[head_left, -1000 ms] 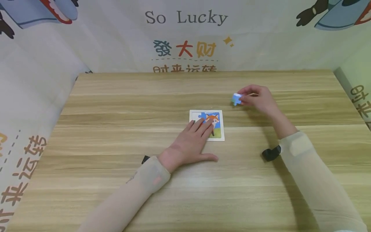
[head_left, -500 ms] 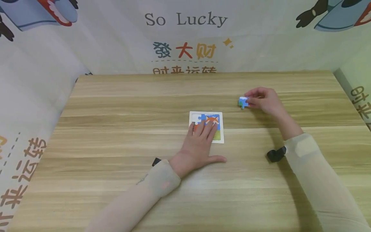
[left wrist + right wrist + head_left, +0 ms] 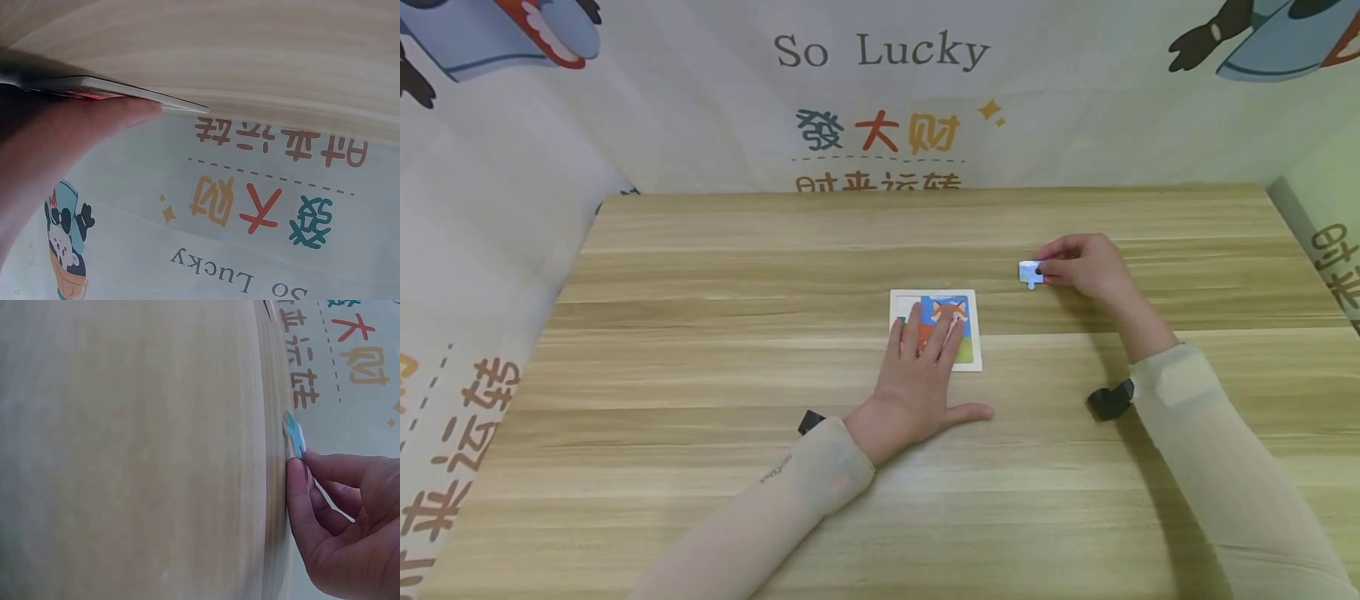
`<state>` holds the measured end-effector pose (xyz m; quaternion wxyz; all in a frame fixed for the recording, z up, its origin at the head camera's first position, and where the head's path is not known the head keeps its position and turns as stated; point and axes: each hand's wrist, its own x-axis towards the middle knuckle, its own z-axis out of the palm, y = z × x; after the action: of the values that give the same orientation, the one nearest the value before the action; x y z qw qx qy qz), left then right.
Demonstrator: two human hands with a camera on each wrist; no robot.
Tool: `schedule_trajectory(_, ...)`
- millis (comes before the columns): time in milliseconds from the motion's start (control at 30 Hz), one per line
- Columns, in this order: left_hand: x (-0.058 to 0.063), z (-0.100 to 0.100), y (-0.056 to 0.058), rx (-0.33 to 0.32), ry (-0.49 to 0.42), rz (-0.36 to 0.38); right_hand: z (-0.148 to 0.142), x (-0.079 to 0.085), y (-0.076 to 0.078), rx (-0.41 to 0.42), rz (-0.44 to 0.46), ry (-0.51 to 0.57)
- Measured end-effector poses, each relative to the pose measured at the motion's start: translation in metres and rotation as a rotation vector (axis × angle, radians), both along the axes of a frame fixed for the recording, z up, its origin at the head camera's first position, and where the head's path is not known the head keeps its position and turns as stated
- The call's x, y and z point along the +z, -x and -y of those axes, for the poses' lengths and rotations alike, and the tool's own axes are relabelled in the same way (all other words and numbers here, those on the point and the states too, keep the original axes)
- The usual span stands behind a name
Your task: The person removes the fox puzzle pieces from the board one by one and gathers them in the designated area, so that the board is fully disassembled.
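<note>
A small square jigsaw puzzle point(image 3: 951, 310) with a white frame and a fox picture lies on the table. Its upper left corner shows a pale gap without a piece. My left hand point(image 3: 913, 383) rests flat on the puzzle with fingers spread, covering its lower part, the thumb out to the right on the wood. Right of the puzzle and farther back, my right hand point(image 3: 1086, 267) pinches a blue puzzle piece point(image 3: 1028, 273) between thumb and fingers. In the right wrist view, the same puzzle piece point(image 3: 295, 434) shows blue and green, seen nearly edge-on at the fingertips.
The wooden table point(image 3: 700, 333) runs back to a printed cloth point(image 3: 880, 83) with lettering and cartoon figures. Similar cloth hangs at both sides. A black wrist camera point(image 3: 1110, 402) sits at the right sleeve, and another black device point(image 3: 811, 421) at the left.
My right hand has moved a little to the right and nearer with the puzzle piece, which has turned. My left hand has slid slightly right, and its fingers now point more straight ahead over the puzzle.
</note>
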<state>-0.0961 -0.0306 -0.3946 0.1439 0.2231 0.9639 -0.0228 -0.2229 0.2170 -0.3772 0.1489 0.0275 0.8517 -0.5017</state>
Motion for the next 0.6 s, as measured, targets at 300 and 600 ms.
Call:
schedule_trajectory(300, 0.000, 0.000, -0.001, 0.019, 0.011, 0.015, 0.003, 0.002, -0.002, 0.019, -0.034, -0.090)
schedule_trajectory(600, 0.000, 0.001, 0.001, 0.018, 0.002, -0.016, 0.006, 0.011, -0.006, 0.006, -0.104, -0.154)
